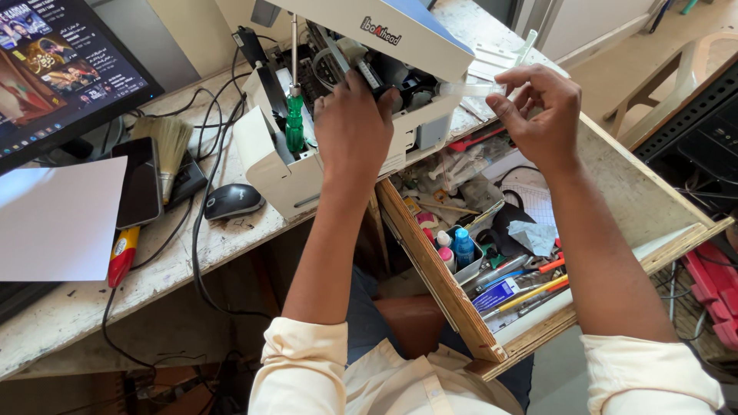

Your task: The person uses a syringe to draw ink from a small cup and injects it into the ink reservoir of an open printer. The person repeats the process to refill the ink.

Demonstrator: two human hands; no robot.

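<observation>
Seemingly left hand inside printer, right hand raised

Both forearms reach away from the body — the left hand curled palm-down, the right hand raised, its fingertips pinched together.

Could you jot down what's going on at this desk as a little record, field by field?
Place: worn wooden desk with an open drawer full of tools
Main thing: opened white printer, lid raised
Left hand: reaching inside the printer
Right hand: pinching a clear plastic strip
Stuck in printer: green-handled screwdriver
Nearby: mouse, phone, brush, monitor
</observation>
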